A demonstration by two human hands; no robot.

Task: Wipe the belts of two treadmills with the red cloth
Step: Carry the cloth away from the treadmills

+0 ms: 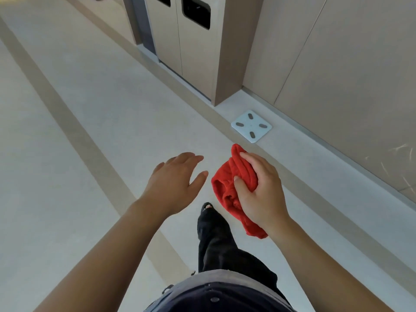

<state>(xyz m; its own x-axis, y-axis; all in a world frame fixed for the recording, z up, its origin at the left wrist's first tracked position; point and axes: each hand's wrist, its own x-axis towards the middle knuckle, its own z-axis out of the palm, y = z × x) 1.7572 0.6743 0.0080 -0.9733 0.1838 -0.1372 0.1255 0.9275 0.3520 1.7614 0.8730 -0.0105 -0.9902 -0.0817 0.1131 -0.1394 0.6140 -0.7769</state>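
My right hand (261, 188) is shut on the red cloth (227, 188), bunched into a wad in front of my waist. A tail of the cloth hangs below my wrist. My left hand (177, 176) is held out beside it, a short gap away, fingers apart and holding nothing. No treadmill is in view. I stand on a pale floor with one dark-trousered leg (216, 239) stepping forward under my hands.
A white square bathroom scale (251, 126) lies on the floor by the wall, just beyond the cloth. A beige double waste bin cabinet (191, 52) stands against the wall ahead. Beige wall panels (337, 64) run along the right. Tan stripes cross the pale floor (67, 131).
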